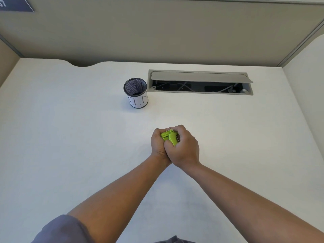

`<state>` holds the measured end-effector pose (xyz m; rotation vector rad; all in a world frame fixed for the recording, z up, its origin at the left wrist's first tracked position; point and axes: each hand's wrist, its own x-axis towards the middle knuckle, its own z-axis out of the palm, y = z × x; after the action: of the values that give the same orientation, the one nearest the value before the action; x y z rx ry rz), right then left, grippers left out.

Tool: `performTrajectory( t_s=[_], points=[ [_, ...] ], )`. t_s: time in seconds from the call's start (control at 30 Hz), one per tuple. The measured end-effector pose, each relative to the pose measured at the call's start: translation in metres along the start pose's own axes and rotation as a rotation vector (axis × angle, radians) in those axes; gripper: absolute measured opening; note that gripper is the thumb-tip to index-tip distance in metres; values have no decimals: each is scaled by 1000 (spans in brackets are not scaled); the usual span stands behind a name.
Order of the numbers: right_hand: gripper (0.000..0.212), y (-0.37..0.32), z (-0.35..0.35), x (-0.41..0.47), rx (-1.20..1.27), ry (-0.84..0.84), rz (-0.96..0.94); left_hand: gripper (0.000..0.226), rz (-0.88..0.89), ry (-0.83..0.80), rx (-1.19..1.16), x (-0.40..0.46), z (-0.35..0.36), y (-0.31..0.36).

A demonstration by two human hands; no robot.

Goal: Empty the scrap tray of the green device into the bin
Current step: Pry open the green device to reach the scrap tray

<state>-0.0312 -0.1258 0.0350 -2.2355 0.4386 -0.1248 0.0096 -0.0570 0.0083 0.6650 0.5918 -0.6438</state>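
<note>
Green device [169,137] clasped in both grips, mid-desk [70,137], bin [137,95] well apart.

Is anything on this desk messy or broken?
Nothing is spilled or broken. The one odd thing is the grey cable hatch behind the bin: its lid is propped open, showing wires. Both hands grip the green device.

green device [169,137] in hands, bin [136,93] upright beyond
</note>
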Motion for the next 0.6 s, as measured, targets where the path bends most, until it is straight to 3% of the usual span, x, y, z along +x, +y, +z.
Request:
performTrajectory(
  t_s=[0.6],
  points=[
    [36, 1, -4, -1, 74, 66, -12, 24, 14, -37, 7, -6, 12, 2]
  ],
)
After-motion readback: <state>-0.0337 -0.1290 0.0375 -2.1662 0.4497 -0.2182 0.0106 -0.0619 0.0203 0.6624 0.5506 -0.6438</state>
